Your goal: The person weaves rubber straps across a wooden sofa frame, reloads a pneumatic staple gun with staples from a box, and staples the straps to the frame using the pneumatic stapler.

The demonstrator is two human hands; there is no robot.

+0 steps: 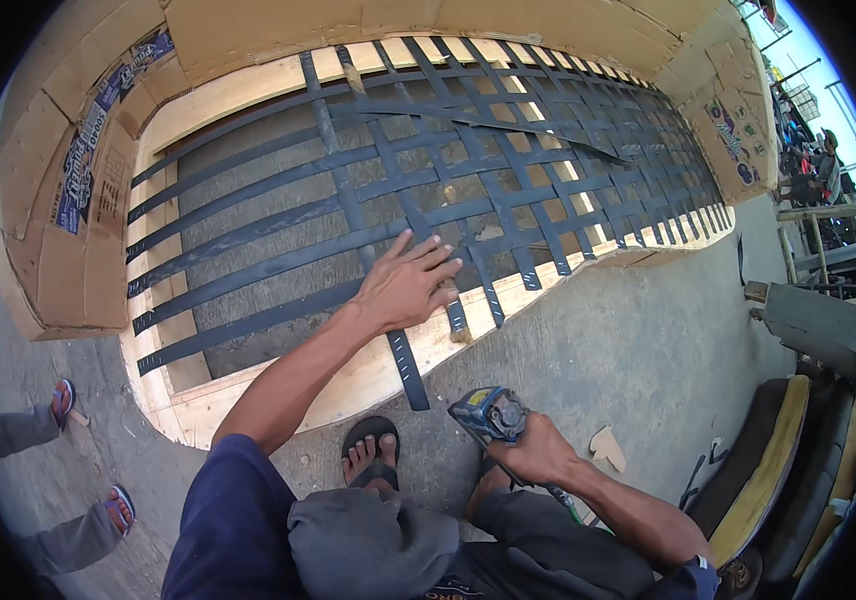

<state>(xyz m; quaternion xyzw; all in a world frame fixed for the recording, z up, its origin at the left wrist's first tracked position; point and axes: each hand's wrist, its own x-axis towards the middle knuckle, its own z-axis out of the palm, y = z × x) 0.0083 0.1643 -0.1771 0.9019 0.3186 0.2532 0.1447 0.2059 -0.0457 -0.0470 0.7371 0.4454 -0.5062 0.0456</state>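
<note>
My left hand [408, 280] lies flat with its fingers spread on the black rubber webbing straps [293, 215], near the front rail. These straps are woven across a wooden sofa frame [338, 378], with staples showing at their ends. Below that hand, one stapled strap end [408, 370] hangs over the rail's front edge. My right hand [538, 452] grips a blue and dark staple gun [493, 412], held low in front of the frame and apart from it. A hose runs from the tool's handle. A loose strap [568, 140] lies slantwise over the weave.
Brown cardboard panels [78, 200] form the sofa's back and arms. At the left, another person's sandalled feet [120, 508] stand on the concrete floor [588, 330]. A grey metal block [813, 325] and padded pieces [768, 460] are at the right. A torn scrap [606, 448] lies nearby.
</note>
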